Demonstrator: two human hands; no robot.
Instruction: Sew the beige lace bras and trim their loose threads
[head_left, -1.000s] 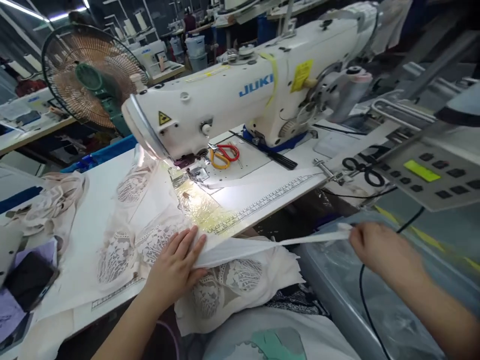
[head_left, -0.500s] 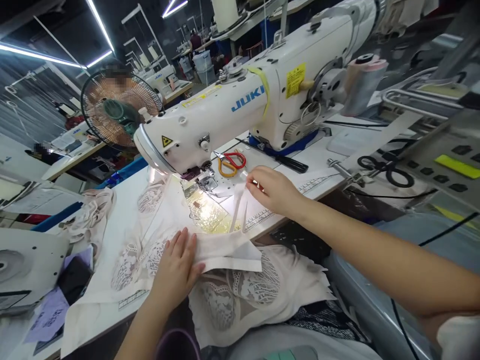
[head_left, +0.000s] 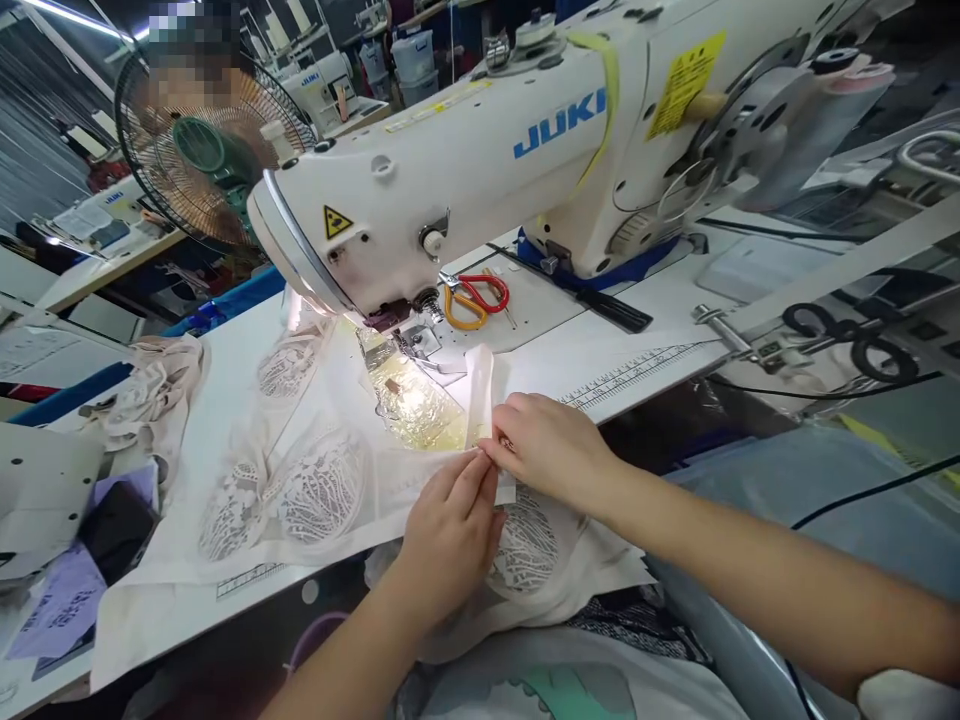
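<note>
- Pinching is done at one small spot by the bare right hand (head_left: 551, 445), thumb and forefinger brought together on the edge of a thin white fabric garment with patterned lace cups (head_left: 319, 495). If that hold were loosened, alignment at the edge could be lost.
- By the bare left hand (head_left: 450, 530), fingers laid close together, the same edge is met just beside the right fingertips; whether cloth is gripped there cannot be told. Uneven pressure could cause puckering.
- The garment is spread mostly to the left of the left hand, on a white bench (head_left: 607, 350). If its band were drawn over the near bench edge, the fabric could be dragged askew.
- A narrow white fabric strip (head_left: 480, 390) is stood up just beyond the fingertips, its upper end unsupported; it could be twisted or folded over.
- Below both hands, a second pale lace piece (head_left: 529, 545) is partly covered. Being so near, it could be caught up along with the garment.
- Beyond the hands, red-and-yellow-handled metal snips (head_left: 487, 292) are left near the white sewing machine (head_left: 450, 180); delicate lace could be snagged if swept that way.
</note>
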